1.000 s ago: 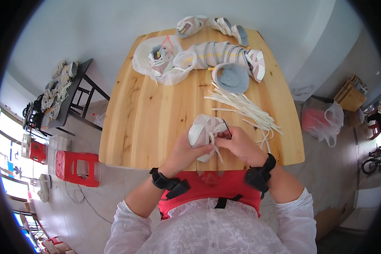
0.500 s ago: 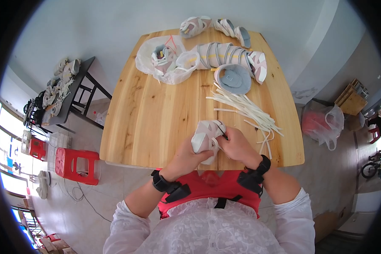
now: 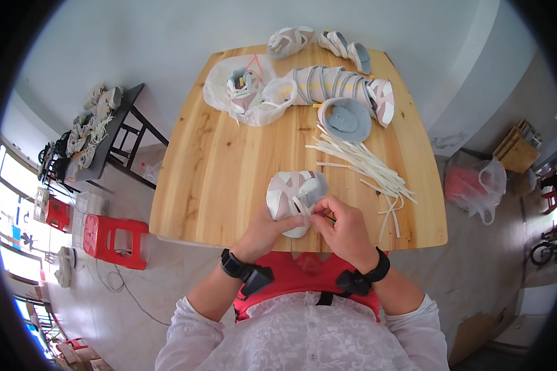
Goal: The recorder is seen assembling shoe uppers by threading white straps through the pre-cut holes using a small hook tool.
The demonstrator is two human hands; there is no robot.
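Note:
A pale pink and white shoe upper (image 3: 283, 193) is held over the table's near edge, its grey lining partly showing. My left hand (image 3: 263, 232) grips it from the near left side, thumb on top. My right hand (image 3: 341, 224) is closed in a pinch at the upper's opening, its fingertips on a white lace (image 3: 307, 210). A thin dark sliver shows beneath those fingers; what it is I cannot make out. Right of the upper, a loose bunch of flat white laces (image 3: 368, 166) lies on the wooden table (image 3: 223, 179).
Behind the laces sit a grey-lined upper (image 3: 346, 120) and a row of nested uppers (image 3: 328, 85). A clear plastic bag (image 3: 220, 86) with another upper lies at the back left. A red stool (image 3: 114, 240) and a dark side table (image 3: 120, 117) with shoes stand left.
The upper has turned and shifted slightly left, showing more of its top. My right hand has moved from its far side to pinch at the near side of the opening.

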